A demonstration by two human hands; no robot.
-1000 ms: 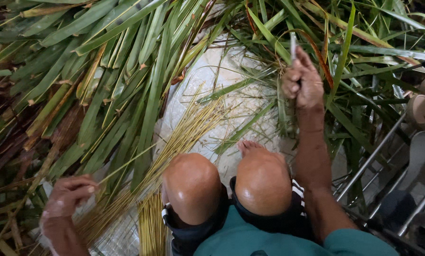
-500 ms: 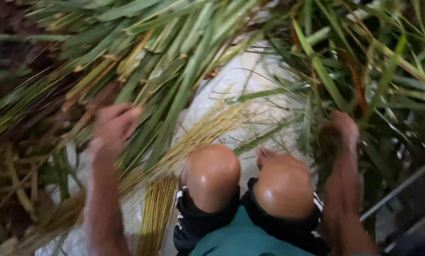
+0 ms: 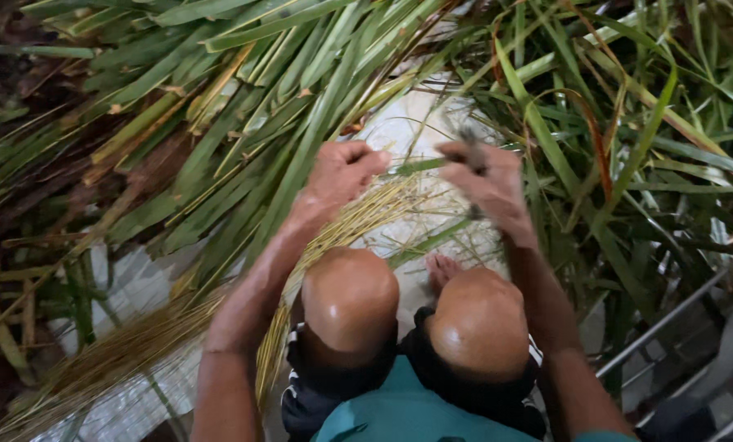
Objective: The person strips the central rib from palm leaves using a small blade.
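Observation:
My left hand [image 3: 342, 173] pinches one end of a long green palm leaf [image 3: 419, 166] held level in front of my knees. My right hand [image 3: 489, 182] grips the leaf's other end together with a small dark knife [image 3: 471, 147], its handle sticking up out of the fist. The two hands are close together above a bundle of thin yellow leaf ribs [image 3: 358, 225] that lies on a white woven sheet [image 3: 399, 123]. My bare knees [image 3: 350, 299] and one foot [image 3: 442, 270] show below the hands.
Heaps of long green palm leaves [image 3: 243, 98] lie to the left, and more leaves [image 3: 628, 123] to the right. A second sheaf of yellow ribs [image 3: 112, 360] runs to the lower left. Metal bars [image 3: 661, 327] stand at the lower right.
Both hands have come in from the sides and met in front of my knees. The left hand rose from low left; the right came back with the knife and now holds a leaf too.

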